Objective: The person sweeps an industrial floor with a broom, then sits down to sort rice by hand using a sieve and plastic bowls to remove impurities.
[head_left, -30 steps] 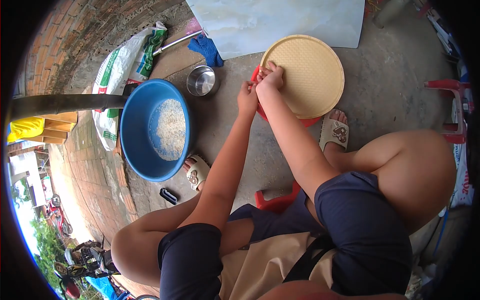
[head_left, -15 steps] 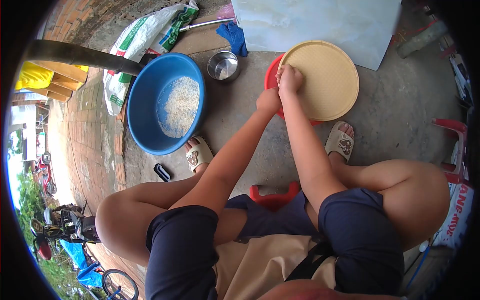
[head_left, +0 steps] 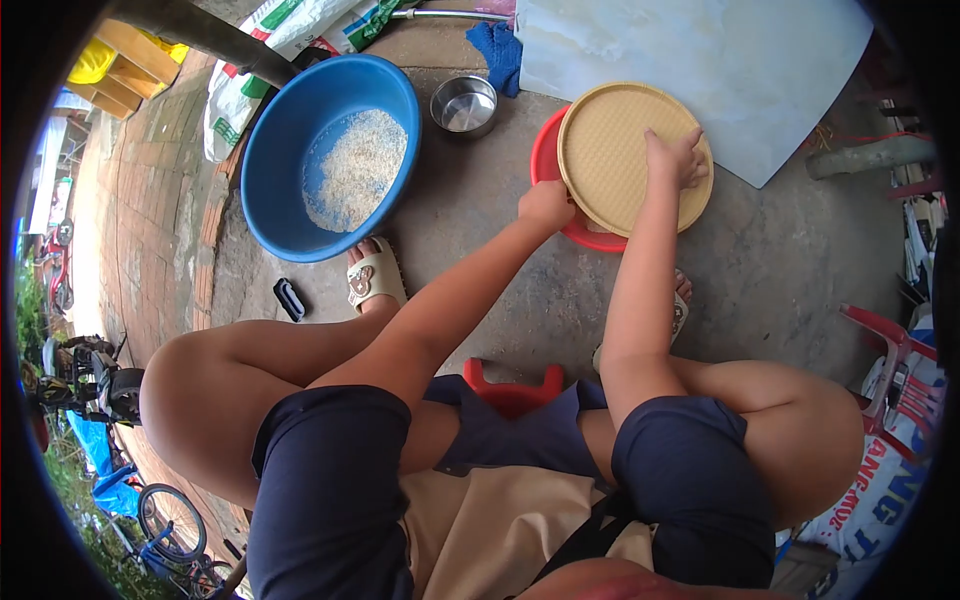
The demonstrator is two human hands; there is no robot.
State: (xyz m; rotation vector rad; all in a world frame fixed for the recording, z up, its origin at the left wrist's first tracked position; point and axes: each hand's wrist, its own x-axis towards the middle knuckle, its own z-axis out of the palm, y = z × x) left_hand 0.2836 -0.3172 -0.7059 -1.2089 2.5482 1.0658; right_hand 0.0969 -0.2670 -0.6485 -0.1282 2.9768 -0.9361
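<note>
A round tan woven tray (head_left: 615, 160) is tilted over a red basin (head_left: 545, 150), which shows along its left and lower edge. My left hand (head_left: 547, 205) is closed on the tray's lower left rim, its fingertips hidden. Over the tray's right part lies my right hand (head_left: 677, 160), thumb apart and fingers spread toward the right rim. To the left, a big blue basin (head_left: 270, 170) holds a heap of white rice-like grains (head_left: 360, 170). Between the basins stands a small metal bowl (head_left: 465, 106).
A pale, marbled panel (head_left: 700, 70) lies beyond the tray. A blue cloth (head_left: 495, 55) and a white-and-green sack (head_left: 228, 115) are at the back. Red stool (head_left: 515, 390) parts show between my legs; a small black object (head_left: 289, 299) lies by my left foot.
My right hand has left the tray's left rim and moved across to its right side, opening. My left hand stays at the left rim. The view has shifted slightly.
</note>
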